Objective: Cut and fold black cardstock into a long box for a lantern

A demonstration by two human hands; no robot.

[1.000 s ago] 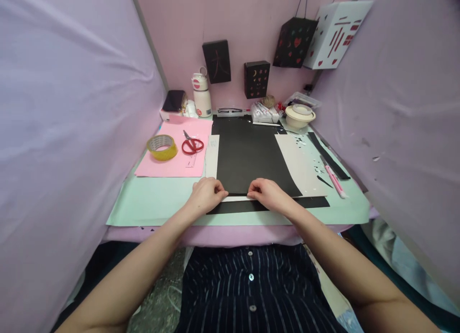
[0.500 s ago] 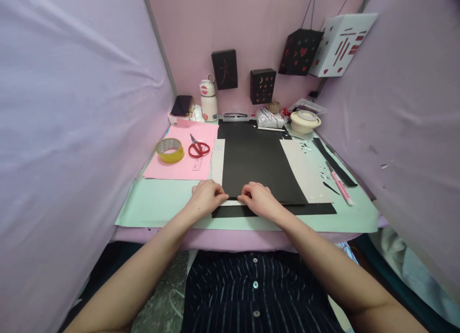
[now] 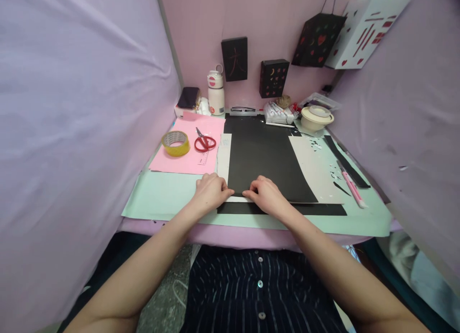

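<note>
A large sheet of black paper [image 3: 268, 160] lies in front of me on top of white paper [image 3: 318, 172]. My left hand [image 3: 212, 190] pinches its near edge at the left corner, thumb and fingers together. A short way to the right, my right hand [image 3: 265, 191] pinches the same edge, which looks slightly folded or raised between the two thumbs. More black paper [image 3: 309, 209] shows as a strip under the white sheet. The far right part of the near edge lies free of my hands.
On the left, yellow tape [image 3: 176, 143] and red-handled scissors [image 3: 205, 142] rest on pink paper [image 3: 179, 163]. A pink craft knife [image 3: 353, 187] lies at right among black scraps. A bottle [image 3: 216, 94] and a lidded bowl [image 3: 316, 118] stand behind. Decorated boxes [image 3: 318, 40] hang above.
My view has shifted slightly, so everything sits a little further right and higher. Both hands keep their hold on the black paper's near edge, almost in the same place.
</note>
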